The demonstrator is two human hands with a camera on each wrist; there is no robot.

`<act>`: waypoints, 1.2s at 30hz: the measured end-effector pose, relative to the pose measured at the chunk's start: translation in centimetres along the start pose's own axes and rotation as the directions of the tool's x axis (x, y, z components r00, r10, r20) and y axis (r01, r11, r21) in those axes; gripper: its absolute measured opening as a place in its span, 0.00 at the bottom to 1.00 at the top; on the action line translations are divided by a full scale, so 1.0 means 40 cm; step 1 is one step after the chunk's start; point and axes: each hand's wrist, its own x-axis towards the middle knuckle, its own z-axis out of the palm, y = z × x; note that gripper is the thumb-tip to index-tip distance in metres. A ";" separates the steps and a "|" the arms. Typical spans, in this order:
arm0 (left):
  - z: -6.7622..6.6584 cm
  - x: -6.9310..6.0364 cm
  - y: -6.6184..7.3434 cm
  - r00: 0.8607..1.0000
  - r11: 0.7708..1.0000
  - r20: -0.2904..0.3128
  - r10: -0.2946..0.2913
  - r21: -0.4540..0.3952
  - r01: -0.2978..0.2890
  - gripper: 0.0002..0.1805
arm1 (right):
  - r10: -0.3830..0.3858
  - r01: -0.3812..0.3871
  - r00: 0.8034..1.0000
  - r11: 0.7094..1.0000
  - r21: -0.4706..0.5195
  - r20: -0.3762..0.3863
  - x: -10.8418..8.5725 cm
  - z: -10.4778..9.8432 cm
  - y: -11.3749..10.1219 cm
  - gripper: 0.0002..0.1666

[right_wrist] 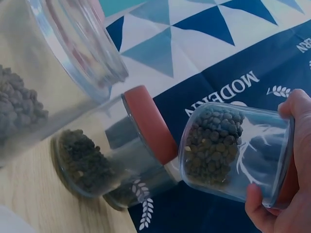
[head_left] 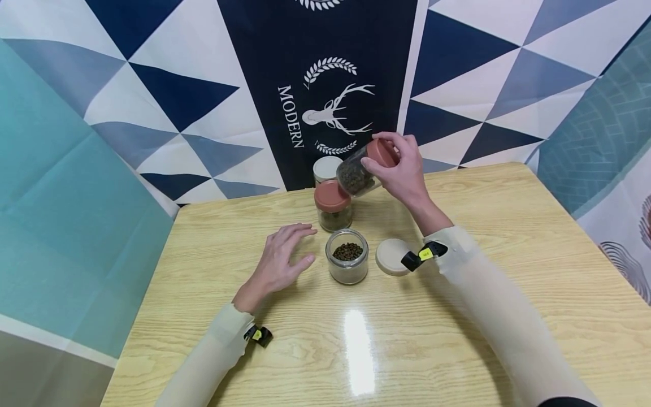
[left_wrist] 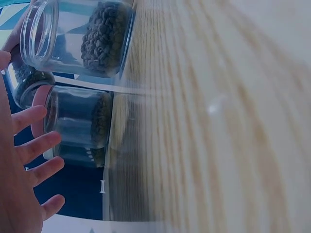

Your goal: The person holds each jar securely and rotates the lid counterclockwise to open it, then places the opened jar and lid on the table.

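In the head view my right hand (head_left: 404, 169) grips a glass jar (head_left: 356, 174) by its reddish-brown lid (head_left: 382, 153), raised and tilted above the table. Dark beans or pellets lie in its lower end, and the right wrist view shows that jar (right_wrist: 214, 150) closer. My left hand (head_left: 280, 260), fingers spread and holding nothing, hovers left of an uncovered glass jar (head_left: 348, 273) with brown beans (head_left: 348, 251) in the bottom. Behind that one stands a second jar (head_left: 334, 219) with a reddish-brown lid. A cream lid (head_left: 391, 257) lies to the right of the uncovered jar.
A white-lidded jar (head_left: 328, 168) stands at the back, partly hidden by the red-lidded one. Behind the wooden table (head_left: 285, 356) hangs a patterned cloth (head_left: 203, 85) with triangles and a deer head. A teal panel (head_left: 66, 215) borders the left side.
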 end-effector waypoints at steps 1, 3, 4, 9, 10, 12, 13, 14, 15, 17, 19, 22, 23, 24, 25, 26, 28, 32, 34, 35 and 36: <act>0.001 0.000 0.000 1.000 1.000 0.000 0.001 -0.001 -0.001 0.32 | -0.002 0.002 1.000 1.000 0.006 0.002 -0.004 -0.001 -0.002 0.32; 0.001 -0.001 0.000 1.000 1.000 -0.002 0.004 -0.001 -0.004 0.32 | -0.001 0.001 1.000 1.000 0.014 0.007 -0.013 -0.002 -0.009 0.32; 0.001 -0.001 0.000 1.000 1.000 -0.001 0.001 -0.002 -0.001 0.32 | 0.000 0.000 1.000 1.000 0.018 0.009 -0.017 -0.003 -0.012 0.32; 0.000 -0.004 -0.001 1.000 1.000 0.000 -0.003 -0.005 0.003 0.32 | 0.010 -0.011 1.000 0.999 0.033 0.016 -0.034 -0.007 -0.025 0.33; 0.000 -0.004 -0.001 1.000 1.000 0.001 -0.005 -0.008 0.005 0.32 | 0.010 -0.011 1.000 0.999 0.036 0.016 -0.037 -0.007 -0.025 0.33; 0.000 -0.004 -0.001 1.000 1.000 0.000 -0.004 -0.008 0.004 0.32 | 0.011 -0.011 1.000 0.999 0.037 0.014 -0.043 -0.009 -0.027 0.33; 0.000 -0.004 -0.001 1.000 1.000 -0.001 -0.003 -0.008 0.003 0.32 | 0.011 -0.012 1.000 0.999 0.039 0.013 -0.047 -0.010 -0.028 0.33; 0.000 -0.003 -0.001 1.000 1.000 0.000 -0.003 -0.006 0.003 0.32 | 0.011 -0.012 1.000 0.999 0.039 0.012 -0.050 -0.011 -0.030 0.33; 0.000 -0.003 0.000 1.000 1.000 0.001 -0.003 -0.006 0.003 0.32 | 0.010 -0.010 1.000 0.999 0.036 0.010 -0.053 -0.012 -0.031 0.33; 0.000 -0.002 -0.001 1.000 1.000 0.002 -0.002 -0.001 0.002 0.32 | 0.008 -0.008 1.000 0.999 0.035 0.007 -0.060 -0.014 -0.035 0.32; -0.002 -0.002 0.000 1.000 1.000 0.005 -0.004 -0.002 0.004 0.32 | 0.001 -0.002 1.000 0.999 0.033 0.005 -0.066 -0.016 -0.040 0.32; -0.004 -0.001 -0.001 1.000 1.000 0.005 -0.006 -0.002 0.006 0.32 | -0.012 0.012 1.000 0.999 0.033 0.004 -0.075 -0.017 -0.046 0.32; -0.005 -0.001 -0.001 1.000 1.000 0.004 -0.006 -0.001 0.006 0.32 | -0.017 0.017 1.000 0.999 0.032 0.003 -0.078 -0.018 -0.048 0.32; -0.006 -0.001 -0.001 1.000 1.000 0.006 -0.010 -0.003 0.010 0.32 | -0.023 0.023 1.000 0.999 0.034 0.001 -0.080 -0.018 -0.050 0.32; -0.006 -0.001 -0.002 1.000 1.000 0.005 -0.009 0.000 0.009 0.32 | -0.027 0.027 1.000 0.999 0.037 0.001 -0.083 -0.019 -0.052 0.32; -0.007 -0.001 -0.002 1.000 1.000 0.004 -0.009 0.002 0.009 0.32 | -0.029 0.029 1.000 0.999 0.041 0.001 -0.086 -0.019 -0.053 0.32; -0.007 -0.001 -0.003 1.000 1.000 0.004 -0.010 0.004 0.010 0.32 | -0.030 0.030 1.000 0.998 0.055 0.001 -0.091 -0.020 -0.056 0.32; -0.008 -0.001 -0.004 1.000 1.000 0.006 -0.010 0.001 0.010 0.32 | -0.022 0.021 1.000 0.997 0.073 0.011 -0.104 -0.023 -0.061 0.32; -0.009 -0.001 -0.004 1.000 1.000 0.004 -0.006 0.003 0.006 0.32 | -0.020 0.019 1.000 0.997 0.070 0.016 -0.111 -0.024 -0.063 0.32; -0.009 -0.001 -0.004 1.000 1.000 0.003 -0.006 0.001 0.006 0.31 | -0.024 0.023 1.000 0.998 0.067 0.017 -0.114 -0.025 -0.063 0.32; -0.009 -0.001 -0.004 1.000 1.000 0.003 -0.006 0.003 0.006 0.31 | -0.030 0.028 0.999 0.997 0.065 0.017 -0.116 -0.025 -0.063 0.33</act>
